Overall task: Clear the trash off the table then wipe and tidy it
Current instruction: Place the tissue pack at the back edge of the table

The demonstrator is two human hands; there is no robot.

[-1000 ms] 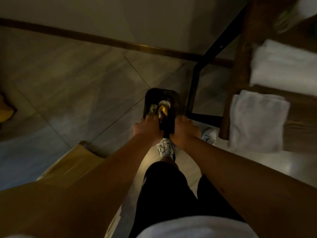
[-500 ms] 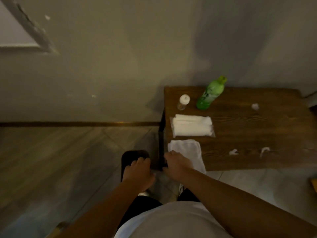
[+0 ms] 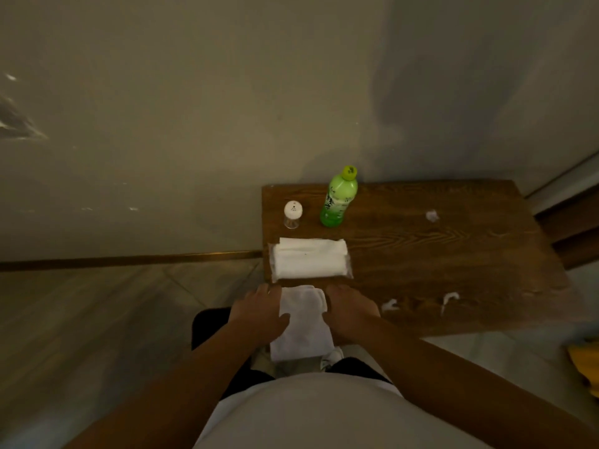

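Dim room, wooden table (image 3: 453, 254) against the far wall. Left hand (image 3: 257, 314) and right hand (image 3: 348, 311) lie flat, fingers extended, flanking and touching a white cloth (image 3: 303, 322) overhanging the near-left edge. Paper scraps (image 3: 389, 304) remain right of it.

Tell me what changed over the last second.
Both hands rose from the dark bin on the floor to the table. The left hand and right hand now flank the white cloth at its front edge. The green bottle, shaker, tissue pack and paper scraps stayed put.
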